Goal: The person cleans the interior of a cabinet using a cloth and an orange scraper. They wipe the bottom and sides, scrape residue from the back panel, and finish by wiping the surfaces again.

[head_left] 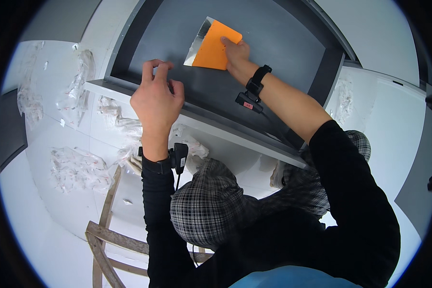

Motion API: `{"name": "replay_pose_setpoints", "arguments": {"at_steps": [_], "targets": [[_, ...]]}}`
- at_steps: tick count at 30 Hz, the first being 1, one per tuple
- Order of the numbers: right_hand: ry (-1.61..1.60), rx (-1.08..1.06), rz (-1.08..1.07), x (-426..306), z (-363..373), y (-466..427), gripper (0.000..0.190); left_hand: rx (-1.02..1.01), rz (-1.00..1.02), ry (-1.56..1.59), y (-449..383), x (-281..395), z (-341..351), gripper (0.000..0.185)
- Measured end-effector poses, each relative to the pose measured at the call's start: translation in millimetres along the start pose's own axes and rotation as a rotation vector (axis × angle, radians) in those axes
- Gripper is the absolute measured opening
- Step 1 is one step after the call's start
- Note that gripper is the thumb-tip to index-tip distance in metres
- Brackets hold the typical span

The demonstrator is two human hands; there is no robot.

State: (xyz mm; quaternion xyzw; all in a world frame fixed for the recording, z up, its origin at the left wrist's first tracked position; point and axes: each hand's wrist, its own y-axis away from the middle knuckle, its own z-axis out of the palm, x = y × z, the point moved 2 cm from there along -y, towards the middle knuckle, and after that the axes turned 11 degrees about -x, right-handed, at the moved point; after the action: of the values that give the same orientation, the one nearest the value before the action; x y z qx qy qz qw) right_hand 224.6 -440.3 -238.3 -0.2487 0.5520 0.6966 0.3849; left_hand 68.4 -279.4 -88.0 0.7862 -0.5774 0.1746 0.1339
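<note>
My right hand (237,54) grips an orange scraper (216,45) with a wide, shiny metal blade. The blade edge faces left, over the dark grey bottom panel of an open drawer (288,43). My left hand (158,97) is raised above the drawer's front left part, fingers curled and partly apart. Whether small matter sits between its fingertips cannot be told. Both wrists wear black straps with small cabled devices.
Crumpled clear plastic wrapping (79,169) lies on the pale floor to the left. A wooden frame (118,237) stands at the lower left. The drawer's pale front panel (216,127) runs between the drawer's inside and my knees.
</note>
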Motion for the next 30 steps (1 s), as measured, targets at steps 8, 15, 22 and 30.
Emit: {"name": "replay_pose_setpoints", "arguments": {"at_steps": [8,15,22,30], "targets": [[0.001,-0.012,0.058,-5.1,6.4,-14.8,0.016,-0.006,-0.015,0.035,-2.6,2.9,1.4,0.023],[-0.197,-0.124,0.084,-18.6,8.1,-15.7,0.019,0.019,-0.018,0.066,-0.4,0.2,1.0,0.022],[-0.418,-0.644,-0.059,-86.6,102.6,43.0,0.024,0.006,0.05,0.075,4.3,-3.2,-8.6,0.005],[0.342,-0.57,-0.613,-94.5,255.6,99.9,0.033,-0.081,0.001,-0.113,3.0,11.2,-2.6,0.006]]}}
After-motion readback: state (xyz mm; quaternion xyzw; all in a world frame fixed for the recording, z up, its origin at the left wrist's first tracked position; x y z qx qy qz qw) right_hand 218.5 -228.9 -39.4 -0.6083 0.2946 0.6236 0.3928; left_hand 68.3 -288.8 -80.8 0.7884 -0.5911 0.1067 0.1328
